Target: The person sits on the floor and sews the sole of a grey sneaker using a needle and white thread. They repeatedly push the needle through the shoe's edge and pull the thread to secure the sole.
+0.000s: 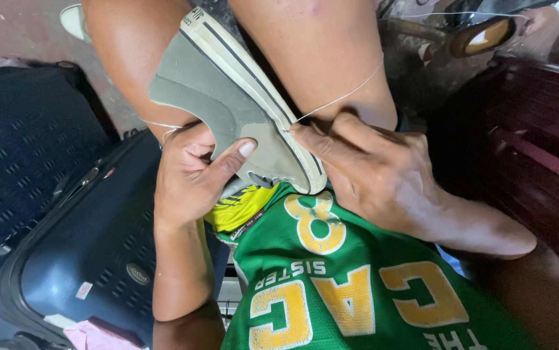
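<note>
A grey canvas shoe (228,91) with a pale rubber sole lies sole-up between my bare knees. My left hand (192,172) grips the shoe's toe end, with the thumb pressed on the sole. A thin white thread (344,96) runs from the sole's edge up to the right, and another stretch of it loops round my left fingers. My right hand (364,172) pinches the thread or a needle at the sole's rim; I cannot tell which. Below the hands I see my green shirt (351,285) with yellow lettering.
A dark blue hard-shell suitcase (72,259) lies at the lower left, with a black textured case (20,149) behind it. A dark red wooden piece of furniture (538,149) stands to the right. A dark shoe with a tan insole (480,32) sits at the top right.
</note>
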`<state>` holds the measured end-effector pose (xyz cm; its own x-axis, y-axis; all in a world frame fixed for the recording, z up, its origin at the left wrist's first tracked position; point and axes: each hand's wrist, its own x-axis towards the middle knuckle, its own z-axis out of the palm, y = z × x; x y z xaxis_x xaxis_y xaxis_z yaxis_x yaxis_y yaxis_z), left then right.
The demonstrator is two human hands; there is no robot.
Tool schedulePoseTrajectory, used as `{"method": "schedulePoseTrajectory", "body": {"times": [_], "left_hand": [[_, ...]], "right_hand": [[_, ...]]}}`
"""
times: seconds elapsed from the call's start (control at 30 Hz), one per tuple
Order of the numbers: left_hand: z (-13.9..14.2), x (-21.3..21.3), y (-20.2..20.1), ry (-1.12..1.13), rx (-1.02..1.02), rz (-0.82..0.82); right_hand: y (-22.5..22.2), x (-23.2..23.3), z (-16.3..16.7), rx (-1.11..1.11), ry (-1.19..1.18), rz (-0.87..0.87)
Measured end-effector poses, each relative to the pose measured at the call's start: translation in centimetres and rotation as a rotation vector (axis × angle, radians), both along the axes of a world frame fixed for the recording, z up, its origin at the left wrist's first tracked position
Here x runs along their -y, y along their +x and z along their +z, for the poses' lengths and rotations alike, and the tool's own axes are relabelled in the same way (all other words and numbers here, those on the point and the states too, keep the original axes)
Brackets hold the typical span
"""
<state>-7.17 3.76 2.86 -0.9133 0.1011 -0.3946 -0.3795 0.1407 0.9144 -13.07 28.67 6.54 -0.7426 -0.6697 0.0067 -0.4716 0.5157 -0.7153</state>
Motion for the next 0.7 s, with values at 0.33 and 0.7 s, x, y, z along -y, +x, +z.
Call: {"method": "schedulePoseTrajectory", "body": {"times": [0.33, 0.7], "left_hand": [[0.8, -1.2, -1.3, -0.096, -0.074, 0.002], [-0.2, 0.8, 2.4, 0.044, -0.021, 0.275]], "right_hand": [[-2.1, 2.3, 2.0, -0.236, 0.412, 0.216], [-3.0, 2.7, 2.2, -0.318, 0.394, 0.330]]}}
